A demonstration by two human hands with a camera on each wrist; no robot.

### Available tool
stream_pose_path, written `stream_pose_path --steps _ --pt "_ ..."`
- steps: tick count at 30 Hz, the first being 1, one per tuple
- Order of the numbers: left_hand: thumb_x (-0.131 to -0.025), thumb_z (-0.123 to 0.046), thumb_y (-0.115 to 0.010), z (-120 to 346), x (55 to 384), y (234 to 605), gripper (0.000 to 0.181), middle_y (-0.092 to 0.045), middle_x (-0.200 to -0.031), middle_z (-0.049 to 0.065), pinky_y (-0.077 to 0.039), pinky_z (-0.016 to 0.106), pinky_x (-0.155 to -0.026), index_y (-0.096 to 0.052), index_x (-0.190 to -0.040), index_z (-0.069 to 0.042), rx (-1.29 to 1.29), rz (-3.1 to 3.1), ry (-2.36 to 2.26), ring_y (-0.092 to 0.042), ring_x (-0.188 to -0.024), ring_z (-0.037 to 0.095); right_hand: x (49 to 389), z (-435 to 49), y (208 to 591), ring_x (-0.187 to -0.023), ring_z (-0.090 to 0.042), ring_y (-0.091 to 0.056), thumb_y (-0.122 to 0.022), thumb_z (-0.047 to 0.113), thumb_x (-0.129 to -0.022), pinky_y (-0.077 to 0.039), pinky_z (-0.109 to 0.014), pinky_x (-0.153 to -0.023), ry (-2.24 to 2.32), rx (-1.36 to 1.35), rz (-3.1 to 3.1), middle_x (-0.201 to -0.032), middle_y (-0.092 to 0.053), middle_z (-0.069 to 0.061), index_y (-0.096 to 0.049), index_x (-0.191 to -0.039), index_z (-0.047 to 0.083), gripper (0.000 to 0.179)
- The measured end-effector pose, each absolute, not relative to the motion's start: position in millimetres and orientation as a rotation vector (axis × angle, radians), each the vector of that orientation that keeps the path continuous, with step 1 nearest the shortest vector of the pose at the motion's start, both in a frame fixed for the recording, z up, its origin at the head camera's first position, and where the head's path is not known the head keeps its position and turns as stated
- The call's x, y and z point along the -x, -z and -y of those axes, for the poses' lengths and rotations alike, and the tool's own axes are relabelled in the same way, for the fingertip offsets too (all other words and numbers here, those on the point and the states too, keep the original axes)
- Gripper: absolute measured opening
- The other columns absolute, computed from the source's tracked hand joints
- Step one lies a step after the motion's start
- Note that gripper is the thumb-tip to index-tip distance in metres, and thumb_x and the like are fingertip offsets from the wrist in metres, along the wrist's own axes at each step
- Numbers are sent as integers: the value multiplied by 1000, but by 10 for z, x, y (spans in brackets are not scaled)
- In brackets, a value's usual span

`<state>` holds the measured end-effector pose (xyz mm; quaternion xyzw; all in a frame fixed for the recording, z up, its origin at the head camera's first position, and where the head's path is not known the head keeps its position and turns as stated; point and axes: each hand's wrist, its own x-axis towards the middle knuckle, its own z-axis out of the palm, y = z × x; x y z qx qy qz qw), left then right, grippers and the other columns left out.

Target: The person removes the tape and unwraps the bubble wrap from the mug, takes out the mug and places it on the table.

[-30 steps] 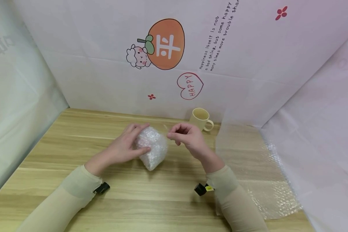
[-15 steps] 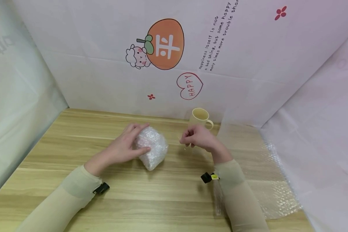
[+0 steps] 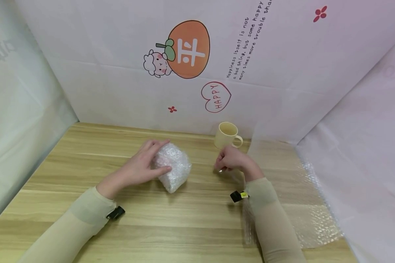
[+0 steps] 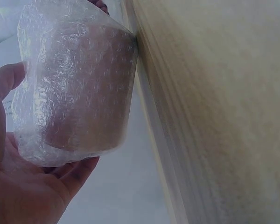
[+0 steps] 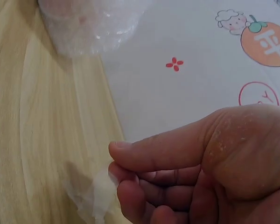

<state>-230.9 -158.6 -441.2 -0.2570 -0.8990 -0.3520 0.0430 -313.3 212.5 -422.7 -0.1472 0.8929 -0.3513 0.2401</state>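
Observation:
A bundle in bubble wrap (image 3: 176, 168) stands on the wooden table; through the plastic in the left wrist view shows a pinkish-brown, cup-like shape. My left hand (image 3: 141, 164) grips it from the left, thumb on the near side and fingers round the far side. Just in front of a pale yellow mug (image 3: 224, 136), my right hand (image 3: 232, 159) has its thumb and forefinger pinched together. From those fingertips hangs a small crumpled piece of clear film (image 5: 95, 196), low over the table in the right wrist view.
A large sheet of bubble wrap (image 3: 283, 190) lies on the table at the right, partly under the right forearm. A white printed cloth wall (image 3: 125, 98) stands along the table's (image 3: 158, 233) back edge, with more white cloth at both sides.
My right hand has moved right and slightly down, away from the bundle, with the clear film trailing from its fingers. My left hand and the wrapped bundle have stayed in place.

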Motion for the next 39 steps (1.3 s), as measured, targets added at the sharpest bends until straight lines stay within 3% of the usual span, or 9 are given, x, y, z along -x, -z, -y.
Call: stream_pose_path --steps 6,16,27,39 --pt "-98 -51 -83 1584 2310 4407 95 -46 -154 15 -53 65 -110 -35 -175 -23 785 2749 1078 -54 -134 34 3191 -2175 4288 -56 -13 -45 -81 3 -94 -35 -27 -51 910 344 -2443 -64 -58 -4 -68 -69 -1 28" --pt "-98 -51 -83 1585 2319 4413 96 -47 -153 13 -54 62 -108 -35 -175 -22 790 2744 1076 -54 -132 32 3225 -2216 4341 -74 -16 -65 -91 9 -90 -54 -30 -67 781 340 -2553 -79 -75 0 -81 -83 7 12" --pt "-98 -52 -83 1580 2304 4394 96 -46 -154 14 -53 64 -109 -35 -175 -23 779 2756 1070 -53 -133 33 3343 -2330 4534 -69 -14 -61 -98 23 -82 -51 -31 -64 607 391 -2660 -72 -73 2 -79 -73 12 23" --pt "-98 -52 -83 1589 2297 4403 96 -48 -152 13 -54 62 -108 -35 -175 -23 795 2741 1079 -54 -130 31 3204 -2201 4360 -74 -13 -61 -95 18 -88 -50 -29 -70 636 327 -2671 -76 -73 3 -79 -80 10 20"
